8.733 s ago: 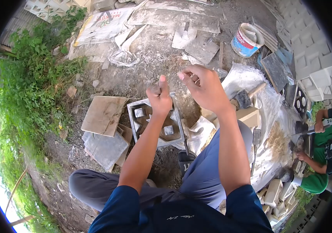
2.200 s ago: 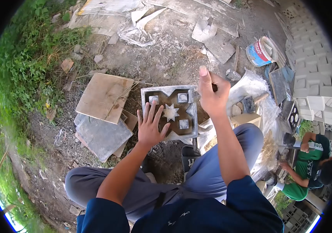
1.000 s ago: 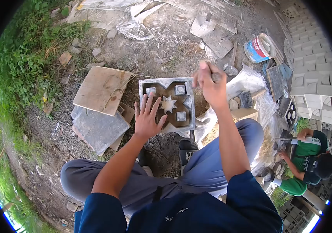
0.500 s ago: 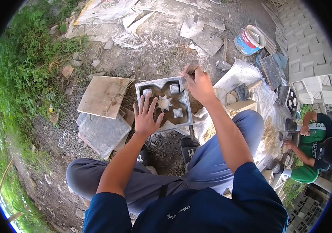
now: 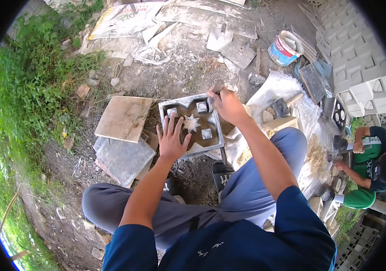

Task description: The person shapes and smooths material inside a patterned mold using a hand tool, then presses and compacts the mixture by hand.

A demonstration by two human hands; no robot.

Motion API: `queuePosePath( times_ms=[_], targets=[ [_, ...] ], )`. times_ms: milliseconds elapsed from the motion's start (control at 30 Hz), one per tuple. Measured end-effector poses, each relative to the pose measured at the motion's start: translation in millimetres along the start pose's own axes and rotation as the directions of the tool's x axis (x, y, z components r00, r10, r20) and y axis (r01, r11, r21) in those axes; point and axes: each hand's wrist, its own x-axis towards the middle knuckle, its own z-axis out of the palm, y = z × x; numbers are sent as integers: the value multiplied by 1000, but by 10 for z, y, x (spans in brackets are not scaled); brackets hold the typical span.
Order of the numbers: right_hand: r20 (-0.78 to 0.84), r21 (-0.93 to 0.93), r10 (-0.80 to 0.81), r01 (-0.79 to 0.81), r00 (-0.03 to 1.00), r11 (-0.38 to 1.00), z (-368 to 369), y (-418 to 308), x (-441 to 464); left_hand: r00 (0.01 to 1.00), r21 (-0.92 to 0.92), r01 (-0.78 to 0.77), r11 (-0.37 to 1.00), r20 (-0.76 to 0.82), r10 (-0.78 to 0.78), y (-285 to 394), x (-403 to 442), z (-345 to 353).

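A square grey mould (image 5: 203, 148) with a star-shaped centre and small square blocks lies on the ground in front of me. My left hand (image 5: 171, 141) rests with fingers spread over its left side, holding nothing. At the mould's upper right corner, my right hand (image 5: 227, 104) has its fingers closed round a small dark stone-like piece (image 5: 218, 86), mostly covered by the fingers. A dark rod or handle (image 5: 223, 155) sticks out at the lower right corner of the mould.
Left of the mould lie stacked boards (image 5: 124, 118). A paint bucket (image 5: 286, 48) stands at the upper right. Beside my right knee are a hammer (image 5: 281, 107), a pale block (image 5: 282, 123) and white sacking (image 5: 305, 118). A co-worker (image 5: 364, 167) sits at far right, near stacked blocks (image 5: 360, 58).
Earlier, both hands were raised above the mould; my left hand has since come down onto it, fingers spread. My right hand has lowered from the right to the mould's upper right corner.
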Motion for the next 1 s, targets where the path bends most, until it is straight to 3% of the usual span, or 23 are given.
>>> queuePosePath(
  times_ms=[33, 267, 333, 367, 467, 500, 600, 667, 733, 767, 900, 1000],
  targets=[
    [9, -61, 108, -107, 994, 992, -17, -47, -28, 1000, 7, -1, 1000, -2, 1, -4, 3, -1],
    [-22, -59, 70, -72, 997, 996, 46, -18, 2, 1000, 1, 2, 1000, 5, -2, -2, 1, -6],
    [-78, 141, 115, -103, 990, 985, 58, -90, -20, 1000, -6, -2, 1000, 1, 2, -19, 26, -28],
    [-156, 113, 28, -11, 987, 994, 78, -129, -45, 1000, -20, 1, 1000, -1, -1, -10, 3, -26],
    [-52, 159, 32, -23, 998, 987, 222, 114, 21, 1000, -43, 2, 999, -10, -2, 3, -6, 8],
    [-149, 70, -73, 84, 986, 994, 188, 76, 46, 1000, -28, -1, 1000, -5, 1, 6, -5, 7],
    [-175, 137, -24, 49, 984, 989, 85, -76, -13, 1000, -3, -1, 1000, 8, 1, -26, 10, -2],
    [-128, 109, 7, 7, 992, 994, 108, -106, -25, 1000, -26, -2, 1000, 1, 2, -17, -7, -7],
    [4, -34, -34, 34, 999, 999, 189, 69, 14, 1000, -36, -4, 999, -8, 3, -13, -8, 11],
    [18, 95, -9, 7, 1000, 995, 213, 179, 54, 1000, -25, 0, 1000, 1, 0, -10, -6, 11],
    [-18, 99, -28, 30, 999, 995, 124, 22, 42, 1000, -11, -5, 1000, 3, 5, -29, 18, -4],
    [32, -50, -40, 42, 999, 998, 209, 110, 49, 1000, -45, -4, 999, -17, 3, -25, -18, 16]
  ],
)
